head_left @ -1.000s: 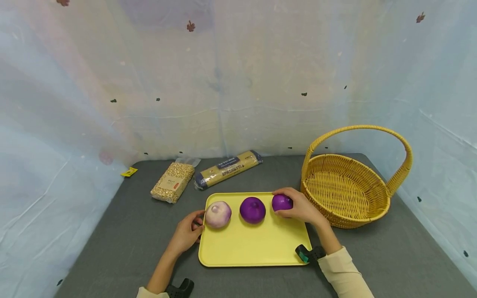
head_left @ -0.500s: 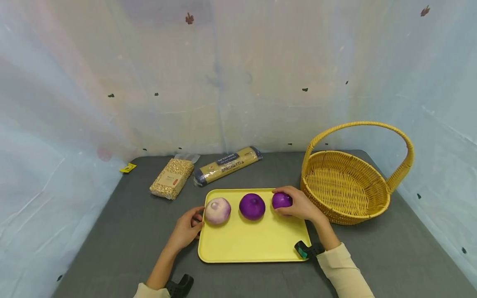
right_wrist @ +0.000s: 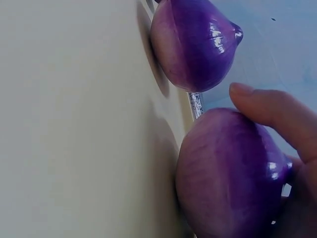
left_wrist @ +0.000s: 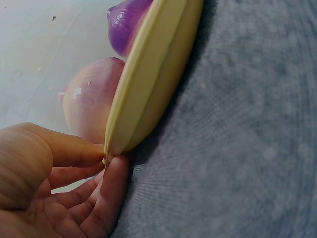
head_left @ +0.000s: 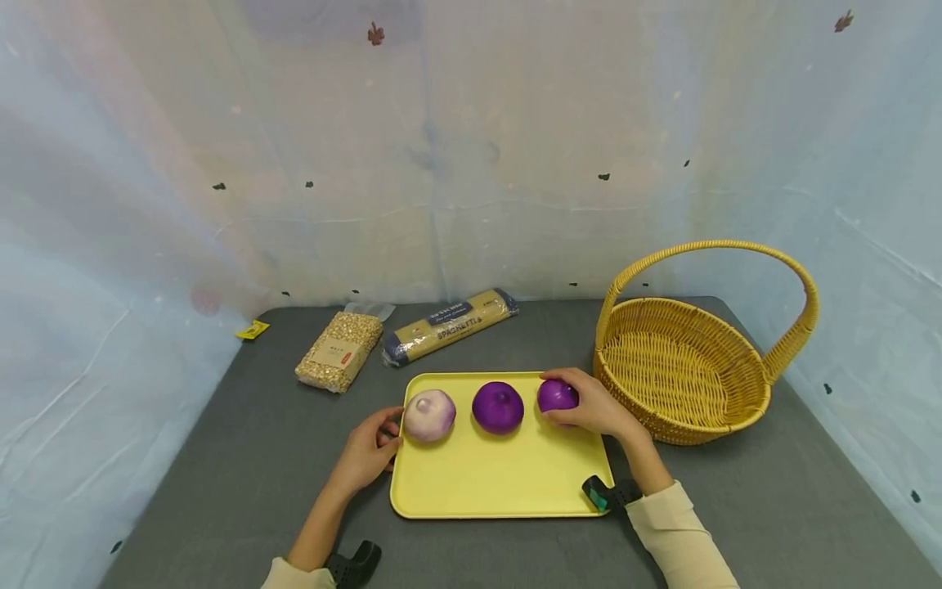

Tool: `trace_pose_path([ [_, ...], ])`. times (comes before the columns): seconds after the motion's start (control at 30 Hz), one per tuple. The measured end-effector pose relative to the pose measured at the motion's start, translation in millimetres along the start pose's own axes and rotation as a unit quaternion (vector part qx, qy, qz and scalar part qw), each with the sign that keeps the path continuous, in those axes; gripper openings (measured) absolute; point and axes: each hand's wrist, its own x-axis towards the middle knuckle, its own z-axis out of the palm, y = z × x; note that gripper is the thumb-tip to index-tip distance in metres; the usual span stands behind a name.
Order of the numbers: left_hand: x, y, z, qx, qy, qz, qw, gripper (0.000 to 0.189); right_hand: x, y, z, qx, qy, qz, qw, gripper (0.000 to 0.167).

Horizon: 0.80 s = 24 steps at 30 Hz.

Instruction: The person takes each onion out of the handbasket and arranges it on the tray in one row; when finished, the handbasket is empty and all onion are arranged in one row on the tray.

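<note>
A yellow tray (head_left: pixel 500 491) lies on the grey table with three onions in a row along its far side. My left hand (head_left: pixel 364 454) pinches the tray's left rim, thumb above and fingers below, as the left wrist view shows at the rim (left_wrist: pixel 148 84). Closest to that hand sits a pale pinkish onion (head_left: pixel 429 415); a dark purple onion (head_left: pixel 498 407) stands in the middle. At the far right corner my right hand (head_left: pixel 594 405) grips another purple onion (head_left: pixel 557 396). In the right wrist view this onion (right_wrist: pixel 223 178) appears to touch the tray, with the thumb against its side.
A wicker basket (head_left: pixel 607 384) with a tall arched handle stands right of the tray, close behind my right hand. Toward the back lie a spaghetti pack (head_left: pixel 452 327) and a bag of pale grains or beans (head_left: pixel 340 352). A yellow tag (head_left: pixel 253 330) is at the far left corner.
The head view has shifted slightly, so the scene sits a little higher in it. Both hands keep their places on the tray rim and the onion.
</note>
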Motion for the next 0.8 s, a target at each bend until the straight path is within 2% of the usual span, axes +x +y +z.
trace_pose_path([
  [0.33, 0.2, -0.4, -0.8, 0.007, -0.004, 0.005, 1.0, 0.045, -0.6, 0.5, -0.8, 0.0, 0.001, 0.006, 1.0, 0.068],
  [0.8, -0.7, 0.7, -1.0, -0.002, -0.006, 0.006, 1.0, 0.044, -1.6, -0.5, -4.2, -0.008, 0.003, 0.004, 1.0, 0.067],
])
